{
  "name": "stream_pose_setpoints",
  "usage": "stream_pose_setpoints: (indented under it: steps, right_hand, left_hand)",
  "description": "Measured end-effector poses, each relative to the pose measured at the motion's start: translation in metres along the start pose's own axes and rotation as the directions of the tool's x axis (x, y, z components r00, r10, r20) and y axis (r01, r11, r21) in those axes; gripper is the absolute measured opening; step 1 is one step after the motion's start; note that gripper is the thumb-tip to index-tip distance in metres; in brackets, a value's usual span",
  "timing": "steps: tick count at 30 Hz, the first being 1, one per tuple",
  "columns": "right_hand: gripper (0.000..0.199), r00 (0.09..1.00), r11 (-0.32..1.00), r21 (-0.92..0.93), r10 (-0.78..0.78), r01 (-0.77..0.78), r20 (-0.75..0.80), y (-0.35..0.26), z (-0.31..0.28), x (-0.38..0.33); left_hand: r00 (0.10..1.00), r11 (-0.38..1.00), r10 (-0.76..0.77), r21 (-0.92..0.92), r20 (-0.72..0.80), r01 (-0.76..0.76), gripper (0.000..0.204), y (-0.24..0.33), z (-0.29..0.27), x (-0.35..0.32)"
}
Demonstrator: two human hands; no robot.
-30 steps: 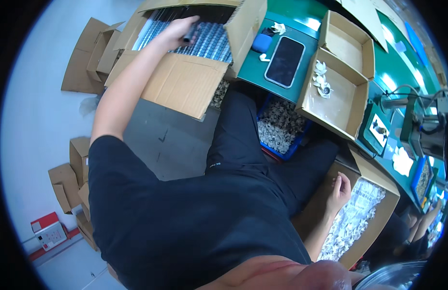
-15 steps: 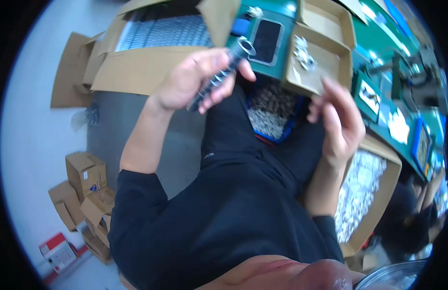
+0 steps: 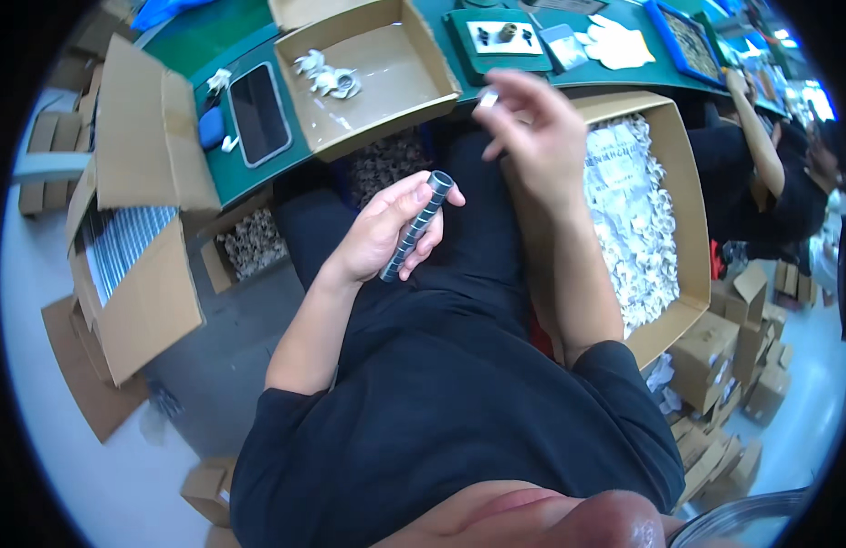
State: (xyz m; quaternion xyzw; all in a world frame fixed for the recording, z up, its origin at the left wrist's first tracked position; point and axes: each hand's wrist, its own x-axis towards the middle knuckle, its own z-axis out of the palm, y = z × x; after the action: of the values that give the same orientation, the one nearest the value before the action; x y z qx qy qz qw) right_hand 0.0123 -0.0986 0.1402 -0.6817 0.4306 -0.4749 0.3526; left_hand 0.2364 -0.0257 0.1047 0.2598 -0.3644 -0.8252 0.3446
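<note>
Above my lap, my left hand point(image 3: 368, 236) is wrapped round a dark tube-shaped stack of rings point(image 3: 412, 233), with thin pale bands between them. The stack tilts up to the right, and its open hollow end shows at the top. Farther right and ahead, my right hand point(image 3: 543, 146) is raised, pinching a small pale, shiny piece point(image 3: 488, 98) at its fingertips. What kind of piece it is, I cannot make out. The hand is apart from the stack and near the corner of a shallow cardboard box point(image 3: 391, 78) holding a few white parts point(image 3: 327, 75).
A large carton point(image 3: 698, 247) full of white parts point(image 3: 658, 224) stands by my right arm. On the green bench are a phone point(image 3: 258, 114), a green fixture point(image 3: 498, 57), a white glove point(image 3: 616, 44) and a blue tray point(image 3: 669, 41). An open carton point(image 3: 149, 301) stands left. A co-worker's arm point(image 3: 759, 137) shows right.
The view has turned, so the bench and boxes lie farther left. My right hand has moved up and forward and now shows a small pale piece at its fingertips. My left hand still grips the stack.
</note>
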Motion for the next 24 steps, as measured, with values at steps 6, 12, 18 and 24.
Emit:
stream_pose_setpoints:
  steps: [6,12,18,24]
  right_hand:
    - [0.026,0.962,0.910,-0.409,-0.048,-0.069,-0.269,0.094,-0.054,0.086]
    - [0.030,0.995,0.900,-0.435,-0.012,-0.034,-0.104,0.137,-0.061,0.120]
    - [0.024,0.995,0.918,-0.394,-0.074,0.044,-0.061,0.134,-0.075,0.113]
    - [0.027,0.969,0.742,-0.657,-0.037,-0.137,-0.244,0.141,-0.221,-0.016]
  left_hand:
    - [0.984,0.977,-0.177,0.116,-0.002,0.176,0.043,-0.047,-0.013,0.019]
    - [0.916,0.935,-0.332,0.049,-0.225,0.351,0.037,-0.092,-0.034,-0.001]
    - [0.863,0.892,-0.410,0.068,-0.295,0.447,0.036,-0.122,-0.059,-0.007]
    - [0.835,0.872,-0.416,0.102,-0.360,0.479,0.036,-0.138,-0.092,-0.012]
